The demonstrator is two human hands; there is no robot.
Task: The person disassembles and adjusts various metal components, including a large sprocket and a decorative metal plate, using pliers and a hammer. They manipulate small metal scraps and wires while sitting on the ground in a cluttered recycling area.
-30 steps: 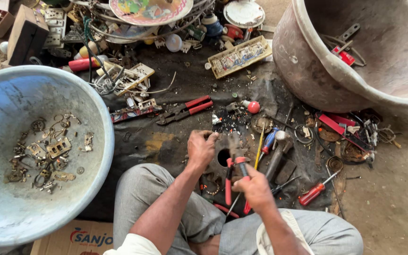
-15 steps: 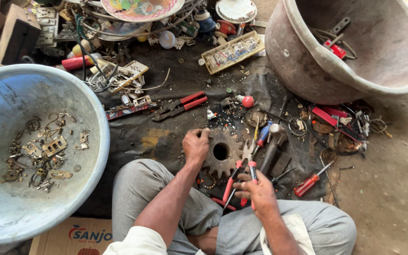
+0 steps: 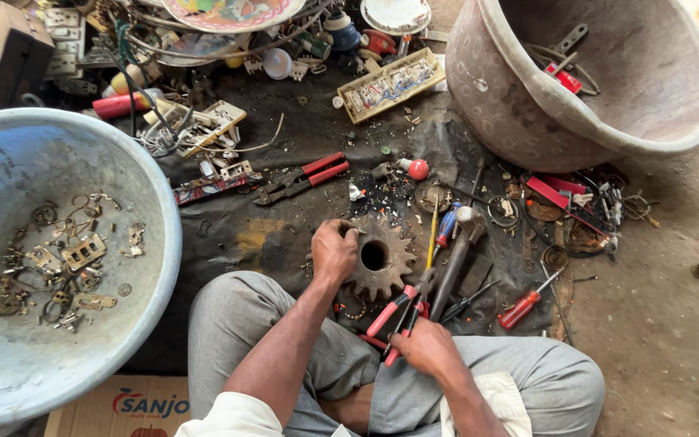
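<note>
Holds, with the left hand (image 3: 335,251), the left edge of a rusty toothed gear (image 3: 388,271) lying flat on the dark sheet (image 3: 244,235) at centre frame, just beyond the crossed knees; fingers curled over the teeth, grip closed on the rim. Clasps, in the right hand (image 3: 429,348) at lower centre, the red handles of a pair of pliers (image 3: 394,311), grip wrapped tight, nose pointing up towards the lower right teeth of the gear, close to them, though cannot tell whether touching. Compared with a second ago: shows far more of the gear, with the left hand slid off its face to the side, so that the round centre hole and most of the teeth now lie bare; brings the pliers up from nearer the lap to the gear's edge. Seems, then, to steady the gear with one hand and offer the tool with the other. Around it: a hammer (image 3: 459,243) just right of the gear, a red screwdriver (image 3: 527,303) further right, red-handled cutters (image 3: 301,180) above, a blue-grey basin (image 3: 159,267) of small metal scraps at left, a large grey tub (image 3: 527,137) at upper right.
</note>
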